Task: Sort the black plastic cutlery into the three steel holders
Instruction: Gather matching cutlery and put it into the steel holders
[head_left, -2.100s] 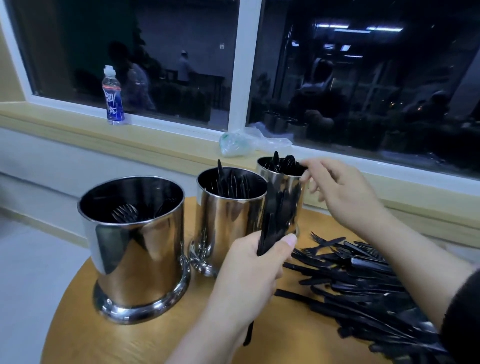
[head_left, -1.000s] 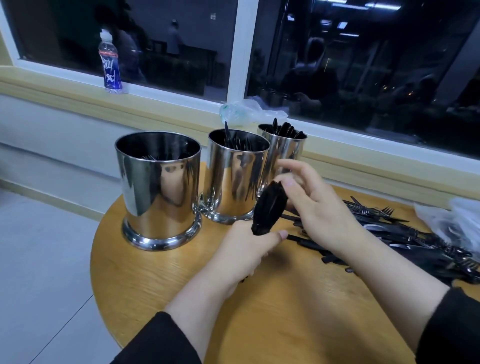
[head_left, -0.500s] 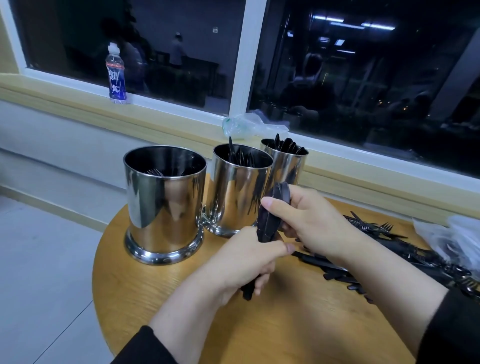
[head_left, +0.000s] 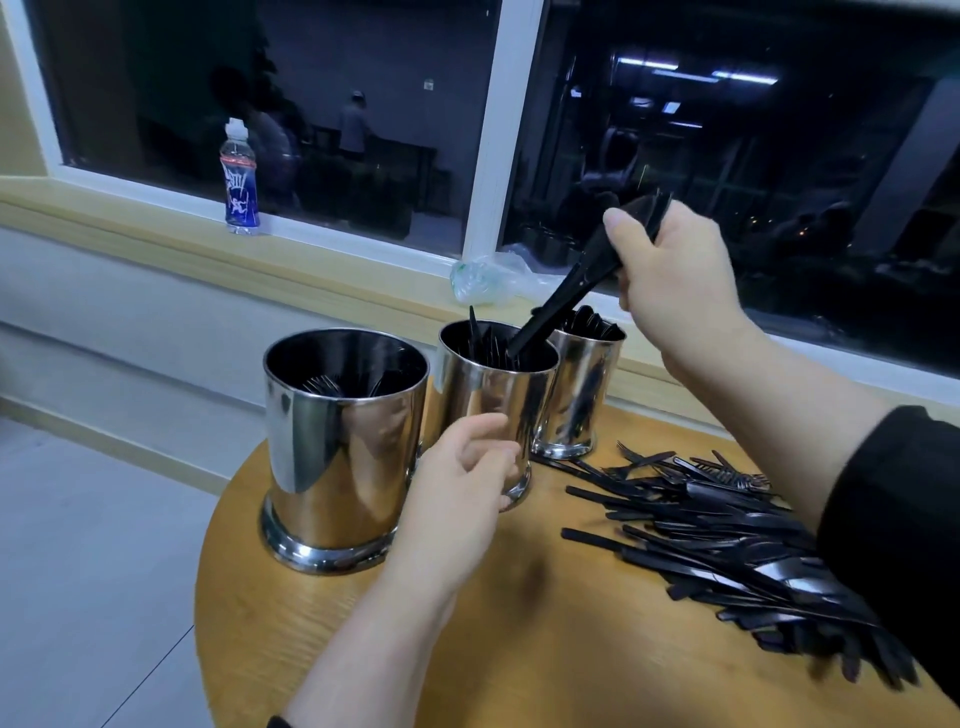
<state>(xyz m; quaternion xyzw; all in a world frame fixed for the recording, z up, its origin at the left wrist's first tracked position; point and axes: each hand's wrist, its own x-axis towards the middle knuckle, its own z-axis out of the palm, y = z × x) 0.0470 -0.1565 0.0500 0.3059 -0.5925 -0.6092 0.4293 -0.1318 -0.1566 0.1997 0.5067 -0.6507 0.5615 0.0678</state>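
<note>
Just under the right hand sat the middle holder, and a bunch of black cutlery pinched in that hand's fingers was angled down with its lower ends already inside the rim. Couldn't tell what kind of pieces they were, too dark. The left hand was low, right in front of that same holder, fingers loosely curled with nothing in them; might've been touching the steel, hard to say.

Progress-wise I'd call it early to midway. Beyond the right hand's wrist, the far holder had rounded ends poking over its rim, so it looked fairly stocked. The middle one had some pieces standing in it. Off to the left hand's outer side, the near holder showed only a few forks down at the bottom.

What was left: a big loose pile spread on the table below the right forearm, forks and other pieces mixed. So lots of sorting still to go, I reckon.
</note>
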